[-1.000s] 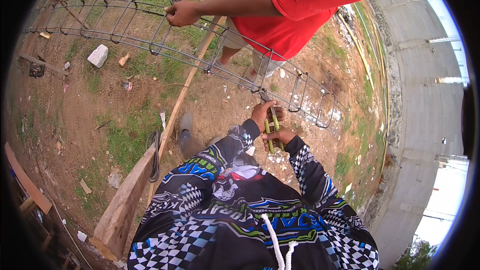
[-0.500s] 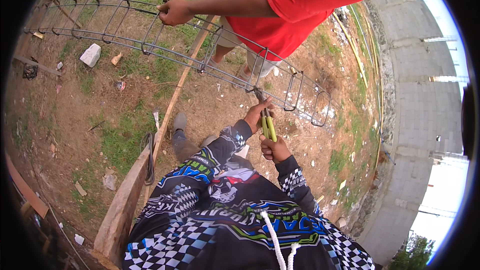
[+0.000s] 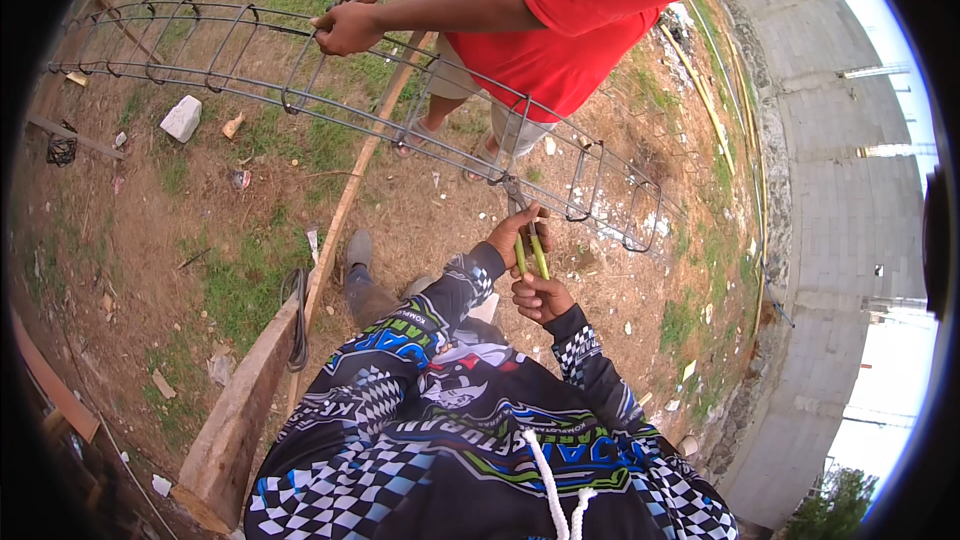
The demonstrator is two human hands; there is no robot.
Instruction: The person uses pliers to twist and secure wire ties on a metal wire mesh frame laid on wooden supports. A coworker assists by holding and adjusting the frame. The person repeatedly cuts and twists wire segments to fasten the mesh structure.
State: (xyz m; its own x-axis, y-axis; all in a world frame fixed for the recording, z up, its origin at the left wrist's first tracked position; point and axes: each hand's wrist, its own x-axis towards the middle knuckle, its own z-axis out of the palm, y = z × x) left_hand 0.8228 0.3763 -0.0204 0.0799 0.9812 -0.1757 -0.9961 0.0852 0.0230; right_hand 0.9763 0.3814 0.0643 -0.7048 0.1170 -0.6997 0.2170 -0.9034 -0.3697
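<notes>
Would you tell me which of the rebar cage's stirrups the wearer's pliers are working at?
The pliers, held in both hands, left hand and right hand, reach the stirrup in front of the red-shirted person's legs, not the ones at the cage ends.

A white stone block (image 3: 181, 118) lies on patchy grass, a wooden plank (image 3: 243, 410) runs nearby, and a grey concrete wall (image 3: 850, 240) stands beyond.

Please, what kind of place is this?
Probably an outdoor building site. A long steel rod cage lies over bare dirt and grass, a grey block wall stands alongside, and both hands, left hand and right hand, grip yellow-handled pliers at the cage.
</notes>
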